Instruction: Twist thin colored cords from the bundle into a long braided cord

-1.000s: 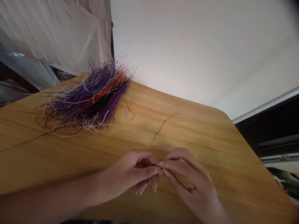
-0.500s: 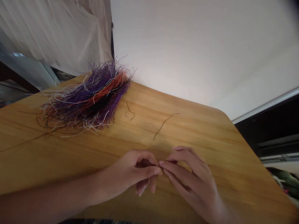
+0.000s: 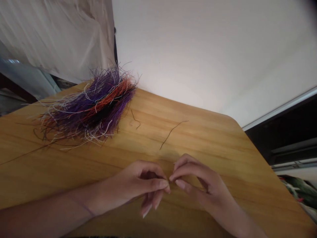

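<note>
My left hand is over the near part of the table, thumb and index finger pinched together. Whatever lies between those fingertips is too small to make out, and its other fingers hang curled below. Just right of it is my right hand, its fingers bent and its thumb tip slightly apart from the index fingertip. A small gap separates the two hands. Across my left wrist runs a faint purple line, perhaps a strand. Beyond my hands, a thin dark strand and a shorter curled strand lie on the wood.
A loose heap of purple, orange, black and white strands covers the wooden table's far left corner. A pale wall borders the far edge. Light cloth hangs at the left. Dark furniture stands to the right.
My right hand has drawn slightly away from my left fingertips, and its thumb and index finger have parted. A purple line now shows across my left wrist. The view has shifted slightly.
</note>
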Motion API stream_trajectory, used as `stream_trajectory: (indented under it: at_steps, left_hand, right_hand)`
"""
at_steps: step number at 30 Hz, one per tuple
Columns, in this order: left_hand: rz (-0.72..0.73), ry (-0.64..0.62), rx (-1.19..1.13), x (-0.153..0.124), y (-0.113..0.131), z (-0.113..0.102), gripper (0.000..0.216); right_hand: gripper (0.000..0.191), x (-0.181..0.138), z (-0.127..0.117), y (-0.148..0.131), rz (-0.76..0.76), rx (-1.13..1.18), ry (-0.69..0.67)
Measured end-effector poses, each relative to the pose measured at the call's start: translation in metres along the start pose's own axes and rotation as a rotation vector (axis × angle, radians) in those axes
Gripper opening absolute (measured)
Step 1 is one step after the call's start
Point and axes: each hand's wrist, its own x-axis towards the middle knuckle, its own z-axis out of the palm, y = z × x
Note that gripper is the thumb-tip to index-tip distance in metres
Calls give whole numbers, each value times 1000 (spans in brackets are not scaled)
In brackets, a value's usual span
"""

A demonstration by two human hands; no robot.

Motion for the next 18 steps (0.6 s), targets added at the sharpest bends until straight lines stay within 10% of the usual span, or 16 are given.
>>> stream_trajectory:
  at_steps: [18]
  left_hand:
    - [-102, -302, -244, -4, -5, 1, 23]
  right_hand:
    - [22, -6, 4, -7, -317, -38, 48]
